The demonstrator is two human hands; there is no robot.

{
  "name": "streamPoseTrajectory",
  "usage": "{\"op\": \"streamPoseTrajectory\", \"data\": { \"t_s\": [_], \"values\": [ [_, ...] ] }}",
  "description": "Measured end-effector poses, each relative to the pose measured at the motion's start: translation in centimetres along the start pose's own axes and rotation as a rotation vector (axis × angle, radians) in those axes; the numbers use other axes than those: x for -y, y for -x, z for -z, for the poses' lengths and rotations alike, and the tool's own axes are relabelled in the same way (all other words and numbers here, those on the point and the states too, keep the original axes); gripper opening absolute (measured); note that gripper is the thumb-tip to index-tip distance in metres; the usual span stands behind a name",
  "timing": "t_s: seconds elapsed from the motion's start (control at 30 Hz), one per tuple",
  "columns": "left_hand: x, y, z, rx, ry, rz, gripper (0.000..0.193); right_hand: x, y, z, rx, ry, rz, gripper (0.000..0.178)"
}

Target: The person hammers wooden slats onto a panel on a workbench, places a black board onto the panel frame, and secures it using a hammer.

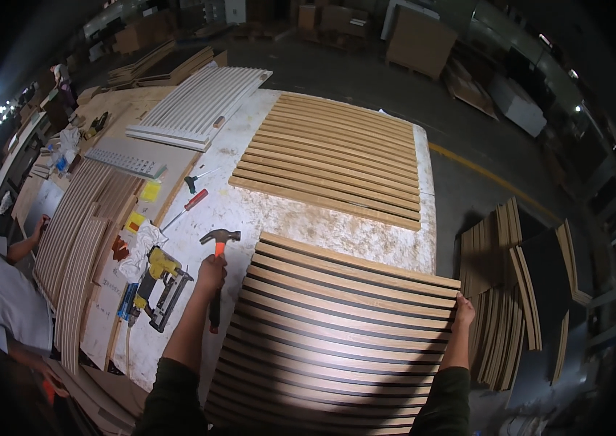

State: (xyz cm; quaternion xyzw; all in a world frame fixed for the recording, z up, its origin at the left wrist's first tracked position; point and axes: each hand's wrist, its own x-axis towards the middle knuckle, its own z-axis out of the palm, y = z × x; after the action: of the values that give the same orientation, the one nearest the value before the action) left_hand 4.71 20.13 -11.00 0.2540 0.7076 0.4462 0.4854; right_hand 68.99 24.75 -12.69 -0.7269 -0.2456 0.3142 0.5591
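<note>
My left hand is closed round the handle of a claw hammer, whose metal head points away from me and whose black and orange grip hangs below my fist. Right beside it lies a wood slat panel with dark gaps between its strips. At that panel's far right corner my right hand grips the edge, fingers partly hidden. Another wood slat panel lies farther off on the white, stained worktable. A yellow and black nail gun rests left of the hammer.
A red-handled screwdriver and a black-handled tool lie on the table. White slat panels sit at the far left. A co-worker stands at the left. Stacked slat panels stand to the right, beside the table.
</note>
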Motion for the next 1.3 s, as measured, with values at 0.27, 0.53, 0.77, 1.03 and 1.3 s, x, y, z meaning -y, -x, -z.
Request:
{"op": "streamPoseTrajectory", "data": {
  "t_s": [0.27,0.53,0.77,1.03,1.3],
  "values": [
    [0.4,-0.3,0.4,0.065,-0.726,-0.494,0.011,-0.3,-0.2,0.4,0.018,0.014,-0.015,0.016],
    [-1.1,0.9,-1.5,0.054,-0.238,-0.002,0.026,-0.4,-0.5,-0.1,0.018,0.006,-0.003,0.015],
    [0.1,0.8,-0.4,-0.051,-0.068,0.02,0.026,-0.9,-0.6,0.0,0.036,0.006,-0.021,0.014],
    [-0.5,1.4,-1.6,0.084,-0.134,0.062,0.024,-0.5,-1.5,-0.1,0.067,0.093,-0.047,0.013],
    [-1.2,-0.2,-0.6,0.063,-0.028,0.011,0.019,1.7,0.6,-2.3,0.046,0.028,-0.054,0.025]
  ]
}}
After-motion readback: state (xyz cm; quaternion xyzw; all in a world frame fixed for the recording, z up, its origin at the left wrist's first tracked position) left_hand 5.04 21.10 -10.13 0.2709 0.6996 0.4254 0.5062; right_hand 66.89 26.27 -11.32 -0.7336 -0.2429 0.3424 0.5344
